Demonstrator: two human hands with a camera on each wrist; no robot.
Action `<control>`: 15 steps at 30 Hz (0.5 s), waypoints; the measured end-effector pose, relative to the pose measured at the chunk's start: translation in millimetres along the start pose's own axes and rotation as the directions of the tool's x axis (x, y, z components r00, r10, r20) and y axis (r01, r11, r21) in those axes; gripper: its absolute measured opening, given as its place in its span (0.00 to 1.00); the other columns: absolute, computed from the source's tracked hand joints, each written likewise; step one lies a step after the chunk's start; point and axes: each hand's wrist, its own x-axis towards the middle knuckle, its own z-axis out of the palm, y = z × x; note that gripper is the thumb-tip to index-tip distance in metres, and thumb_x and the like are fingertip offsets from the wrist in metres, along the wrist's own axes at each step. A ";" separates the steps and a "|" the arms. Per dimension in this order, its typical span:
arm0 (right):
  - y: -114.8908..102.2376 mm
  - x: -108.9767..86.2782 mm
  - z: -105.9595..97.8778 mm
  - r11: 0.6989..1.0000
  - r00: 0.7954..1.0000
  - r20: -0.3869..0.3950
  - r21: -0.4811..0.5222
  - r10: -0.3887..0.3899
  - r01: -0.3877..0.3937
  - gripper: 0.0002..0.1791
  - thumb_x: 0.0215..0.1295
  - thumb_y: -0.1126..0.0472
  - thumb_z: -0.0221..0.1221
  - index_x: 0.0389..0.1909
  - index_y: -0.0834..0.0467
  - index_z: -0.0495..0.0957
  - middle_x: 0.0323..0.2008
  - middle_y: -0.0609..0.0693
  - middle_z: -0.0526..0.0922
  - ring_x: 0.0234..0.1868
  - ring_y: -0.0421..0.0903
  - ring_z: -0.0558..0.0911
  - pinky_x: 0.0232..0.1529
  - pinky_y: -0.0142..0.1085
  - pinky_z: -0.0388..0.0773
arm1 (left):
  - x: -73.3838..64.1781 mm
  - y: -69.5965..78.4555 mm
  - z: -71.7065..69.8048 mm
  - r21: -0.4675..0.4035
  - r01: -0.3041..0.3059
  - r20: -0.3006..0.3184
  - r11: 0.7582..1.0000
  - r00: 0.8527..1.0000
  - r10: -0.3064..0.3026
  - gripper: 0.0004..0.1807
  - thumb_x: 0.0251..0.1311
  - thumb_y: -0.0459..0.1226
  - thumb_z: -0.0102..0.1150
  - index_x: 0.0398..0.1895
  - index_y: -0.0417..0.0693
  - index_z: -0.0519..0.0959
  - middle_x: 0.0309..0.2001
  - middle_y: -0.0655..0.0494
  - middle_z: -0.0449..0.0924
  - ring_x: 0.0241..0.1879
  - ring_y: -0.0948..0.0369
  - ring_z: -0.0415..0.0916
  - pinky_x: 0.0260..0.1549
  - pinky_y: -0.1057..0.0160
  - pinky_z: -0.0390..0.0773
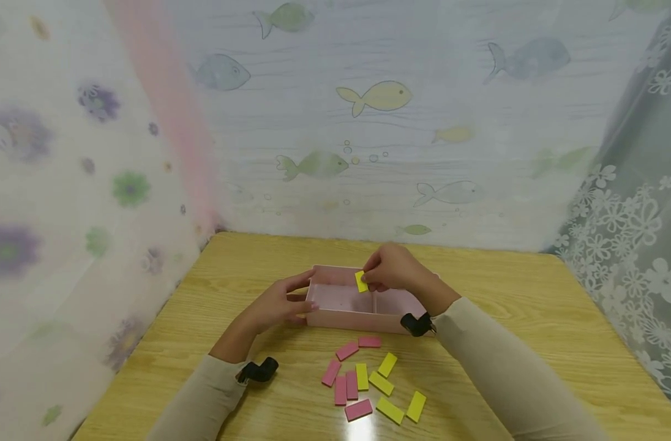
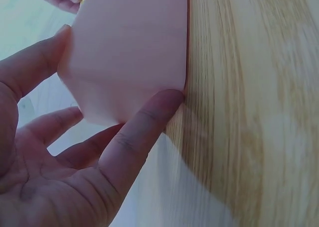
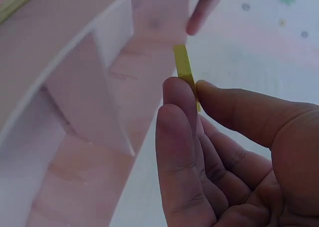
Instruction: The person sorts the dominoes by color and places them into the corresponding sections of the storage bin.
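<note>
A pale pink divided box (image 1: 341, 320) stands on the wooden table, split by an upright divider (image 3: 84, 82). My left hand (image 1: 272, 304) holds its left end, thumb and fingers spread across the corners; in the left wrist view the fingertips (image 2: 167, 100) touch the pink wall. Above the left compartment, my right hand (image 1: 393, 269) pinches a small yellow rectangular block (image 1: 361, 281) between thumb and fingers. The right wrist view shows this block (image 3: 182, 61) edge-on, clear of the box walls. In front of the box lie several loose yellow blocks (image 1: 390, 410) and several pink blocks (image 1: 359, 410).
The table (image 1: 506, 343) reaches back to a curtain (image 1: 385, 147) printed with fish. A flowered curtain (image 1: 65, 184) hangs along the left side, and a lacy one (image 1: 633, 226) at the right. The loose blocks lie flat near the table's front.
</note>
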 end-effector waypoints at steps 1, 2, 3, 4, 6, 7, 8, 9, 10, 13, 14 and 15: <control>-1.2 1.4 -0.5 1.000 1.000 -0.002 0.009 0.002 -0.002 0.10 0.67 0.62 0.69 0.44 0.64 0.88 0.33 0.54 0.90 0.38 0.55 0.91 0.38 0.40 0.90 | -0.2 0.1 -0.3 0.001 0.002 -0.003 1.000 1.000 -0.002 0.46 0.68 0.38 0.68 0.84 0.61 0.54 0.81 0.41 0.54 0.77 0.40 0.60 0.49 0.46 0.87; -2.3 2.8 -0.9 1.000 1.000 -0.002 0.019 0.001 -0.001 0.10 0.67 0.62 0.69 0.44 0.64 0.88 0.33 0.54 0.90 0.38 0.54 0.91 0.38 0.41 0.90 | -0.2 -0.1 -0.6 0.002 0.003 -0.005 1.000 1.000 -0.003 0.46 0.68 0.38 0.68 0.84 0.62 0.54 0.81 0.42 0.55 0.77 0.41 0.60 0.49 0.46 0.87; -3.7 4.0 -1.5 1.000 1.000 -0.003 0.028 0.003 -0.003 0.10 0.67 0.62 0.69 0.43 0.64 0.88 0.33 0.55 0.90 0.37 0.53 0.91 0.38 0.41 0.90 | -0.3 -0.3 -1.0 0.003 0.003 -0.005 1.000 1.000 -0.003 0.46 0.68 0.38 0.68 0.84 0.62 0.54 0.81 0.42 0.54 0.77 0.41 0.60 0.49 0.46 0.87; -5.2 5.0 -2.1 0.999 1.000 -0.003 0.038 0.006 -0.006 0.10 0.67 0.62 0.69 0.43 0.65 0.88 0.32 0.55 0.90 0.35 0.52 0.91 0.39 0.42 0.90 | -0.3 -0.5 -1.3 0.002 0.003 -0.007 1.000 1.000 -0.003 0.46 0.68 0.38 0.68 0.84 0.62 0.54 0.81 0.43 0.54 0.77 0.41 0.60 0.49 0.46 0.87; -7.9 6.6 -3.0 0.999 1.000 0.001 0.049 0.018 -0.018 0.09 0.67 0.62 0.69 0.42 0.65 0.87 0.32 0.55 0.90 0.35 0.52 0.91 0.41 0.44 0.90 | 0.2 -1.0 -1.8 -0.005 0.003 -0.003 1.000 1.000 -0.003 0.46 0.68 0.37 0.68 0.84 0.63 0.54 0.81 0.44 0.54 0.78 0.41 0.59 0.49 0.46 0.87; -8.6 7.6 -3.3 0.998 1.000 0.007 0.052 0.026 -0.027 0.09 0.67 0.62 0.69 0.42 0.65 0.87 0.32 0.56 0.90 0.35 0.53 0.91 0.42 0.45 0.90 | 0.6 -1.3 -1.7 -0.005 0.001 -0.002 1.000 1.000 -0.001 0.46 0.68 0.36 0.67 0.84 0.63 0.54 0.81 0.44 0.54 0.78 0.41 0.59 0.49 0.46 0.87; -9.5 8.7 -3.4 0.998 0.999 0.011 0.055 0.035 -0.036 0.09 0.66 0.63 0.69 0.42 0.65 0.87 0.32 0.56 0.90 0.36 0.53 0.91 0.42 0.45 0.90 | 0.7 -1.2 -1.7 -0.005 0.002 -0.002 1.000 1.000 -0.002 0.46 0.68 0.36 0.67 0.84 0.63 0.54 0.81 0.44 0.54 0.78 0.42 0.59 0.49 0.46 0.87; -10.4 10.0 -3.5 0.998 0.999 0.015 0.055 0.043 -0.044 0.09 0.66 0.63 0.69 0.41 0.65 0.87 0.32 0.56 0.90 0.36 0.54 0.91 0.41 0.45 0.90 | 0.9 -0.9 -1.5 -0.002 0.002 -0.004 1.000 1.000 -0.002 0.46 0.68 0.36 0.67 0.84 0.63 0.54 0.81 0.43 0.55 0.77 0.42 0.60 0.49 0.47 0.87; -11.3 11.0 -3.7 0.997 0.999 0.020 0.057 0.050 -0.051 0.09 0.66 0.63 0.69 0.41 0.65 0.87 0.32 0.56 0.90 0.37 0.55 0.91 0.42 0.45 0.90 | 0.8 -0.2 -1.1 0.002 0.006 -0.011 1.000 1.000 -0.006 0.46 0.68 0.37 0.68 0.84 0.63 0.54 0.81 0.43 0.56 0.77 0.42 0.61 0.48 0.47 0.88; -13.4 15.2 -3.4 0.995 0.997 0.030 0.070 0.072 -0.074 0.09 0.66 0.63 0.69 0.41 0.66 0.87 0.33 0.58 0.90 0.41 0.58 0.91 0.43 0.45 0.90 | -0.1 2.7 0.4 0.023 0.019 -0.030 1.000 0.999 -0.018 0.46 0.67 0.38 0.69 0.83 0.63 0.55 0.79 0.41 0.59 0.74 0.42 0.67 0.47 0.48 0.88; -13.6 16.6 -3.1 0.994 0.997 0.030 0.073 0.077 -0.079 0.09 0.66 0.63 0.69 0.41 0.66 0.87 0.33 0.58 0.90 0.41 0.58 0.91 0.43 0.45 0.90 | -0.5 3.6 0.8 0.030 0.023 -0.035 0.999 0.999 -0.022 0.46 0.66 0.38 0.69 0.83 0.63 0.56 0.79 0.41 0.60 0.72 0.42 0.68 0.46 0.48 0.88; -13.4 18.2 -2.9 0.993 0.996 0.031 0.079 0.083 -0.085 0.09 0.66 0.64 0.69 0.41 0.66 0.87 0.33 0.58 0.90 0.42 0.59 0.91 0.45 0.46 0.89 | -0.7 4.2 1.4 0.036 0.024 -0.040 0.999 0.999 -0.023 0.46 0.66 0.38 0.69 0.83 0.62 0.56 0.79 0.40 0.60 0.71 0.42 0.70 0.46 0.48 0.88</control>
